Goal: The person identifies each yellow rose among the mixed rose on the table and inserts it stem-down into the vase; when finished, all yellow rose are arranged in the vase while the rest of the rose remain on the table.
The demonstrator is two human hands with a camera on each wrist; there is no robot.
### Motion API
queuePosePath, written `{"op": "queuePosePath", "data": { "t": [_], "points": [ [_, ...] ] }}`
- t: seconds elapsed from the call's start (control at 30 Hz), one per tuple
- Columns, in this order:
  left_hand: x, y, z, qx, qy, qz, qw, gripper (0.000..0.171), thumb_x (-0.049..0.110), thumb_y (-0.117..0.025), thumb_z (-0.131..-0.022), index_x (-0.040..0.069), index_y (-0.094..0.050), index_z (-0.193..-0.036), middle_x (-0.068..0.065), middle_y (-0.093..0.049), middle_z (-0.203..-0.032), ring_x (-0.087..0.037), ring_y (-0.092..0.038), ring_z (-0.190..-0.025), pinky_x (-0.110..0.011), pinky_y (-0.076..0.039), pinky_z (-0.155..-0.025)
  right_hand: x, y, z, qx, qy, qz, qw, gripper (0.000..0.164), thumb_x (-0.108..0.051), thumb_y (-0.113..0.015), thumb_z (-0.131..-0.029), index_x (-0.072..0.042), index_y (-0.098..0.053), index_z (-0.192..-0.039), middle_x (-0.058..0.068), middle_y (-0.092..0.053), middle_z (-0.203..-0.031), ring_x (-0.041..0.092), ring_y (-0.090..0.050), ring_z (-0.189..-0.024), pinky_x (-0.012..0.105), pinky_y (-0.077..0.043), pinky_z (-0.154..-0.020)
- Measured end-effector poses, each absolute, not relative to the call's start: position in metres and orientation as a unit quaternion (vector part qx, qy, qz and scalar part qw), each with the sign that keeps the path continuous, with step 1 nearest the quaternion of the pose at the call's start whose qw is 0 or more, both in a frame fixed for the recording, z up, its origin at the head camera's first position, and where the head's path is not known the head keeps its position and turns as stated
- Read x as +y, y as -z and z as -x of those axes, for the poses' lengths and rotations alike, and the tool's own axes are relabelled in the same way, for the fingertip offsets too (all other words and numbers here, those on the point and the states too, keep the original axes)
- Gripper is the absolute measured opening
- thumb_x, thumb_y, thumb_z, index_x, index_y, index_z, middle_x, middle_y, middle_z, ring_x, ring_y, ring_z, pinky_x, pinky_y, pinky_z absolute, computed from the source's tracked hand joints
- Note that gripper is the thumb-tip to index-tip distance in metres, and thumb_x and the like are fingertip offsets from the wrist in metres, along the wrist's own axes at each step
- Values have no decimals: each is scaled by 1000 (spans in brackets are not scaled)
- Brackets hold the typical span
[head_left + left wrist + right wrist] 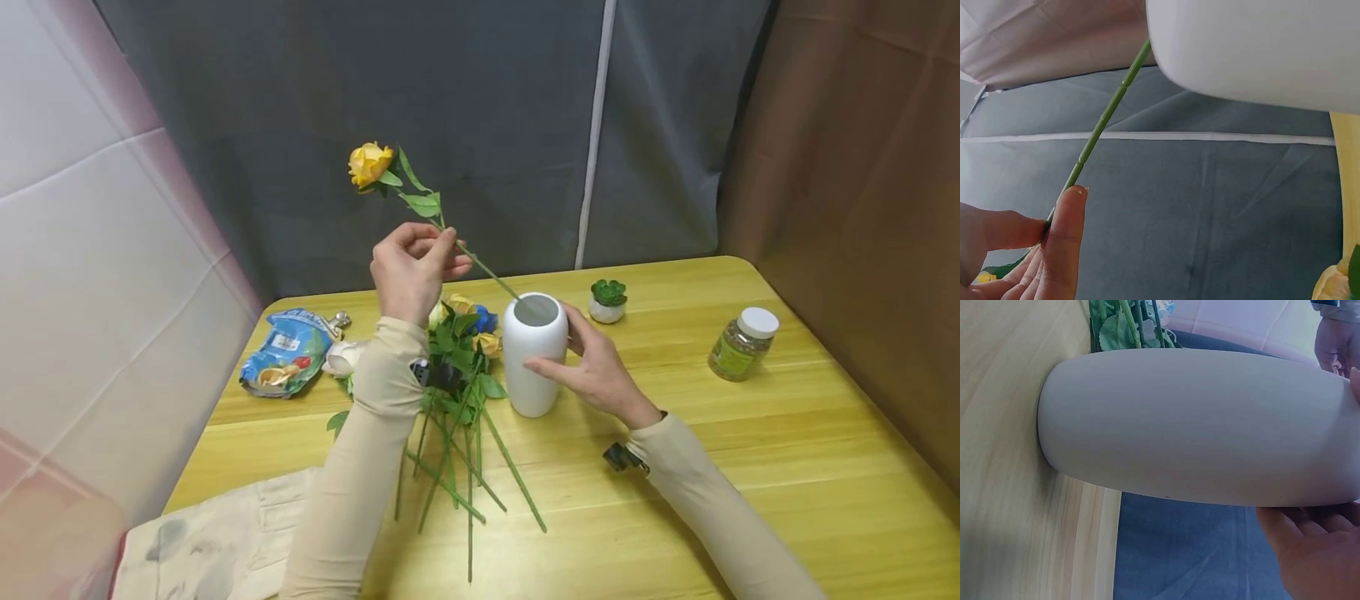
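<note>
My left hand (411, 271) pinches the green stem of a yellow rose (371, 165) between thumb and fingers, with the bloom raised to the upper left. The stem (1102, 119) slants down to the mouth of a white vase (534, 367), its lower end at or just inside the rim. My right hand (596, 371) grips the upright vase from the right, thumb in front and fingers behind. In the right wrist view the vase (1197, 425) stands on the table. Left of it lies a pile of flowers (453, 346), yellow, blue and white, partly covered by my left forearm.
A blue snack bag (288, 354) with a metal clip lies at the table's left. Behind the right hand stands a small potted succulent (607, 300); farther right is a white-lidded jar (742, 344). A stained beige cloth (217, 537) covers the front left corner. Loose stems point toward the front.
</note>
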State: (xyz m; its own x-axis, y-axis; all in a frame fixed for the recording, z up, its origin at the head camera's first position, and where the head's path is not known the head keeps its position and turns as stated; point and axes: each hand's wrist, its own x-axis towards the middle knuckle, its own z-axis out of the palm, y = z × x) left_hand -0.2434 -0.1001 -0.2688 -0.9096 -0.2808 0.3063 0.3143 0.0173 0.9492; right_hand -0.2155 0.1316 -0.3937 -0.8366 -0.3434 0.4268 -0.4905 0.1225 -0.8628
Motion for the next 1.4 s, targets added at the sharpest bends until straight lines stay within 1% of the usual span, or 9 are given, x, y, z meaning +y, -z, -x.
{"op": "queuePosePath", "data": {
  "t": [0.3,0.63,0.87,0.93,1.03,1.17,1.2,1.3,1.4],
  "points": [
    [-88,277,244,-715,667,34,207,17,14,-74,-95,-1,-68,-101,-22,-77,-94,-9,-74,-61,-31,-65,-63,130,393,215,-750,-599,-272,60,79,-12,-83,-87,-14,-42,-154,7,-55,-147,24,-56,-135,38,-47,-115],
    [-77,283,245,-735,651,39,184,21,16,-76,-94,-2,-69,-103,-20,-77,-95,-10,-75,-63,-30,-65,-63,131,394,215,-751,-598,-274,60,79,-12,-83,-88,-15,-41,-154,7,-55,-147,24,-57,-134,40,-47,-116],
    [-70,285,245,-734,649,70,186,21,14,-76,-94,-4,-70,-102,-23,-77,-93,-9,-73,-60,-31,-65,-62,131,393,216,-751,-598,-273,60,79,-11,-83,-88,-14,-41,-155,8,-55,-147,25,-57,-134,42,-47,-116],
    [-67,287,245,-734,648,77,185,20,13,-76,-94,-5,-71,-102,-23,-77,-92,-10,-74,-60,-32,-65,-62,131,393,216,-751,-598,-273,59,79,-11,-83,-88,-14,-41,-155,8,-55,-146,25,-57,-134,44,-47,-116],
    [-64,290,243,-741,639,91,183,19,13,-76,-95,-4,-72,-102,-23,-77,-92,-16,-76,-63,-31,-65,-62,131,393,216,-753,-597,-273,58,79,-11,-83,-88,-14,-41,-155,8,-55,-146,24,-56,-134,45,-46,-116],
    [-59,294,240,-769,603,107,181,18,15,-76,-95,-2,-75,-102,-19,-78,-92,-23,-78,-70,-29,-65,-65,131,392,216,-754,-594,-273,57,79,-12,-82,-88,-15,-40,-155,7,-54,-147,24,-56,-135,46,-46,-116],
    [-59,296,239,-780,588,110,184,18,16,-76,-95,-1,-75,-102,-18,-78,-91,-23,-78,-72,-30,-65,-66,131,392,216,-754,-594,-274,56,79,-12,-82,-89,-15,-40,-155,7,-54,-147,24,-56,-135,47,-46,-116],
    [-58,300,236,-807,546,116,194,19,21,-76,-95,3,-78,-100,-13,-79,-88,-22,-78,-78,-34,-65,-75,132,393,216,-753,-595,-276,55,79,-12,-82,-89,-15,-40,-156,7,-54,-147,24,-56,-134,50,-46,-116],
    [-58,303,234,-827,510,118,205,19,27,-77,-94,8,-80,-98,-8,-80,-88,-20,-76,-85,-37,-61,-82,132,393,216,-754,-593,-277,54,79,-13,-82,-89,-15,-40,-155,7,-54,-147,24,-57,-133,49,-46,-116]
  ]
}}
